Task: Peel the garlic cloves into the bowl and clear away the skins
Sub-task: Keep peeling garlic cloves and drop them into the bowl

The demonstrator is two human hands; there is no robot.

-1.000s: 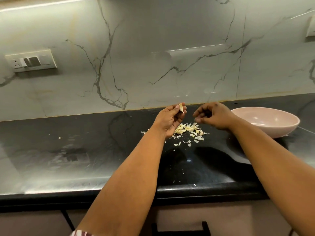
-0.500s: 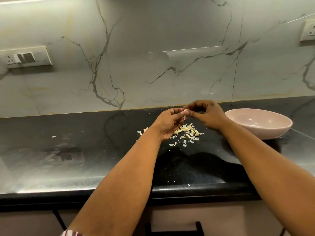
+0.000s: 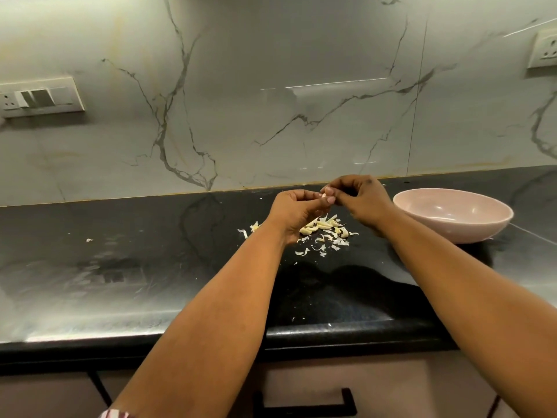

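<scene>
The left hand (image 3: 297, 211) and the right hand (image 3: 360, 200) meet above the black glossy stone counter (image 3: 150, 267), and both pinch one small pale garlic clove (image 3: 324, 195) between their fingertips. Just below this grip lies the loose heap of cream-white cloves and papery skins (image 3: 324, 229). To the right of the grip stands the pale pink round bowl (image 3: 452, 217).

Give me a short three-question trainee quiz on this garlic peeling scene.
1. True or false: the bowl sits to the right of the garlic pile.
2. What do the left hand and right hand pinch together? A) a clove B) a knife C) a spoon
3. Fill in: the skins lie on the black ____.

Key: 1 true; 2 A; 3 counter.
</scene>
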